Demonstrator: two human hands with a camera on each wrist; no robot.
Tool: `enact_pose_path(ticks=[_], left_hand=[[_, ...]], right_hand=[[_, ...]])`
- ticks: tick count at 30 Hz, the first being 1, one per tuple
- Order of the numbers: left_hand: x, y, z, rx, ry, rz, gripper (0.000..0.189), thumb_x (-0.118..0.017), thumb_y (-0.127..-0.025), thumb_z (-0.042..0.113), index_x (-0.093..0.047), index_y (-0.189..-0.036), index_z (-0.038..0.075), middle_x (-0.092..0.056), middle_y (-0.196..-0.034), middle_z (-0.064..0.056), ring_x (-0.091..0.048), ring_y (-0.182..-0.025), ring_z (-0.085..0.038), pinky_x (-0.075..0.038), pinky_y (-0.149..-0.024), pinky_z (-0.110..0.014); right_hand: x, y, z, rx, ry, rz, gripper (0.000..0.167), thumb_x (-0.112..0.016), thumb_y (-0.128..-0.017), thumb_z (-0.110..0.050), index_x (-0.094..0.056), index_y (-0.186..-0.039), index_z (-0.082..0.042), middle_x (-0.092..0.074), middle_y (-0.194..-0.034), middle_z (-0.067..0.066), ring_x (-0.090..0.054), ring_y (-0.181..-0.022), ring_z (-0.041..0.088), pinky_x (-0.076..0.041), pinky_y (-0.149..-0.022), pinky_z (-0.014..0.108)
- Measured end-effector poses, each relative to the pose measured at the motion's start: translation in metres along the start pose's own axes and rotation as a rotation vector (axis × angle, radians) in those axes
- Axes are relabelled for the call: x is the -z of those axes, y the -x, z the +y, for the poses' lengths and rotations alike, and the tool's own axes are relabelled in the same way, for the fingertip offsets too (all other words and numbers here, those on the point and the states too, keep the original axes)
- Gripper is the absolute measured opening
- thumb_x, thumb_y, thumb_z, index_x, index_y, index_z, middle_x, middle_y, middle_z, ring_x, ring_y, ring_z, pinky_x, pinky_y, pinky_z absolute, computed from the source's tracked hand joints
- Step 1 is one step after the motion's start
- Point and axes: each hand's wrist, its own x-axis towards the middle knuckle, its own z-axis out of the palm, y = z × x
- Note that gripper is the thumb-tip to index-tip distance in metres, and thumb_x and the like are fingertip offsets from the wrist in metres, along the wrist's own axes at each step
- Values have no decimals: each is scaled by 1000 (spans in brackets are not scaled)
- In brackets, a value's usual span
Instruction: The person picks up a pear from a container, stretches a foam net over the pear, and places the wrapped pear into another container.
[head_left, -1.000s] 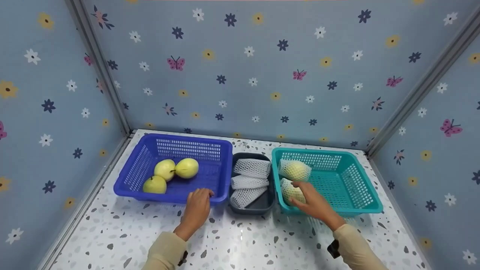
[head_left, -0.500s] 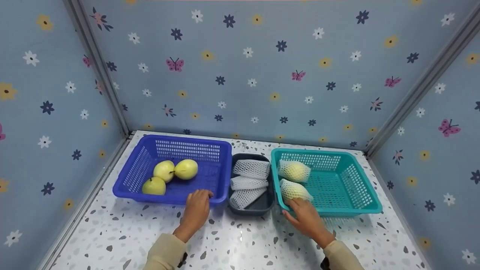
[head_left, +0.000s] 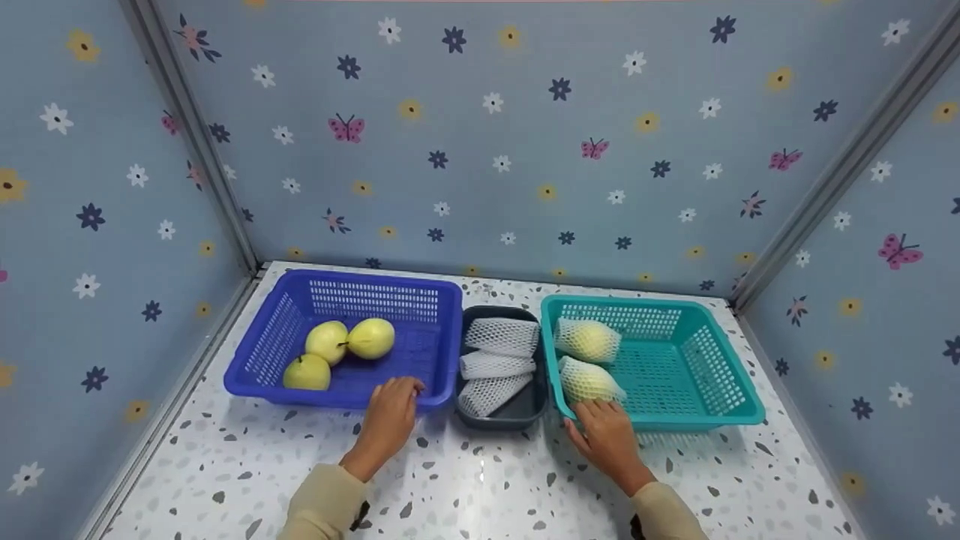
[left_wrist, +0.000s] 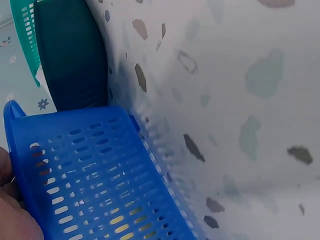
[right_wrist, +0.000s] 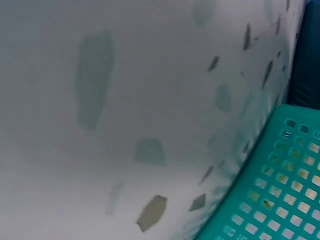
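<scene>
In the head view my left hand [head_left: 387, 420] holds the front rim of the blue basket [head_left: 420, 349], its fingers over the edge. The left wrist view shows part of the thumb [left_wrist: 17, 222] against that rim. Three yellow-green pears [head_left: 371, 338] lie in the basket's left half. My right hand [head_left: 609, 441] grips the front left rim of the teal basket [head_left: 675, 375], fingers over it and thumb outside. Just beyond those fingers lies a pear in a white foam net [head_left: 590, 380], with another netted pear [head_left: 589, 341] behind it. The right wrist view does not show the hand.
Between the baskets stands a dark grey bin [head_left: 517, 416] with several white foam net sleeves [head_left: 501, 336]. All three containers stand on a speckled white table [head_left: 480, 495]. A flowered back wall [head_left: 487, 150] rises behind, with side walls left and right.
My right hand has drawn back from the near netted pear to the teal basket's front rim. That pear now lies uncovered by the hand. The left hand stays on the blue rim.
</scene>
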Motion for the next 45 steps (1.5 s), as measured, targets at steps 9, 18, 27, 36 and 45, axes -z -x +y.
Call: enact_pose_path(ticks=[9, 18, 27, 36, 45], left_hand=[[24, -11, -17, 2, -107, -75, 7, -57, -94, 12, -60, -99, 8, -60, -92, -4, -54, -87, -24, -37, -73, -42], [72, -33, -70, 63, -287, -89, 21, -64, -91, 19, -58, -102, 2, -59, -98, -13, -53, -94, -33, -39, -73, -51], [100, -37, -123, 371, -208, -165, 68, -73, -82, 32, -41, -121, -14, -45, -112, -32, -44, -104, -49, -41, -76, -62], [108, -38, -135, 673, -58, -439, 90, -80, -72, 34, -35, -130, -18, -45, -124, -37, -47, -110, -49, -38, -91, -59], [114, -49, -130, 732, -54, -638, 82, -78, -75, 22, -34, -133, -15, -46, -125, -35, -46, -110, -47, -36, -94, -60]], right_hand=[[-8, 2, 1, 6, 6, 121, 23, -57, -89, -29, -61, -83, -7, -58, -74, 6, -55, -65, 25, -43, -57, 42], [-10, 1, -2, 6, 1, 136, 19, -64, -81, -25, -61, -82, -6, -57, -74, 6, -54, -64, 26, -42, -57, 42], [-10, 0, -2, 2, 4, 141, 25, -55, -90, -29, -62, -83, -7, -58, -74, 6, -54, -64, 25, -42, -57, 42], [-11, 1, -2, 3, 18, 122, 28, -52, -92, -32, -62, -82, -8, -58, -74, 5, -54, -64, 24, -41, -56, 41], [-11, 1, 0, 7, 38, 131, 22, -58, -87, -29, -62, -82, -8, -57, -73, 5, -54, -64, 24, -41, -56, 41]])
